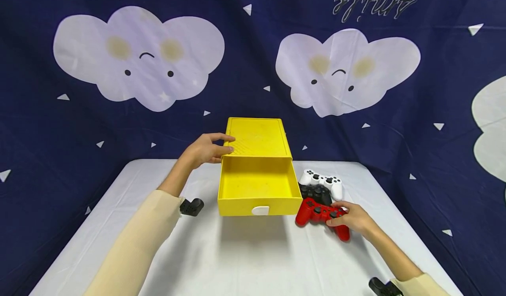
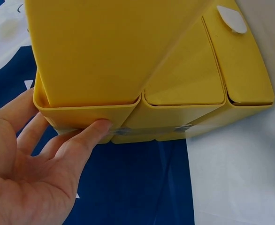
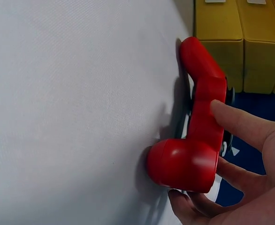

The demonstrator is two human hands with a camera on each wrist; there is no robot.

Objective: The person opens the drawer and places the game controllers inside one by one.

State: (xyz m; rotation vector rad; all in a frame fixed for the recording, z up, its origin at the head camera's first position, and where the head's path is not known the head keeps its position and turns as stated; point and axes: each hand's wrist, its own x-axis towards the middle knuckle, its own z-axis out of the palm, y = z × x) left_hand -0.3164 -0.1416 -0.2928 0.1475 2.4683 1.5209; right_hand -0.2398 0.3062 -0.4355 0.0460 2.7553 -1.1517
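A yellow drawer box (image 1: 257,138) stands at the middle of the table, its top drawer (image 1: 258,206) pulled out toward me and empty. My left hand (image 1: 207,149) holds the box by its top left edge, with digits on the top and against the side. At the right, my right hand (image 1: 352,219) grips a red game controller (image 1: 316,211) by its right end. The right wrist view has the thumb on one face of the controller (image 3: 208,108) and the other fingers behind it. A black controller (image 1: 316,193) and a white controller (image 1: 322,181) lie just beyond.
The white-covered table (image 1: 257,265) meets a dark blue cloud-print curtain (image 1: 249,67) behind the box. Two closed lower drawers show in the left wrist view, one with a white handle (image 2: 232,19). A black device (image 1: 191,207) is strapped at my left wrist.
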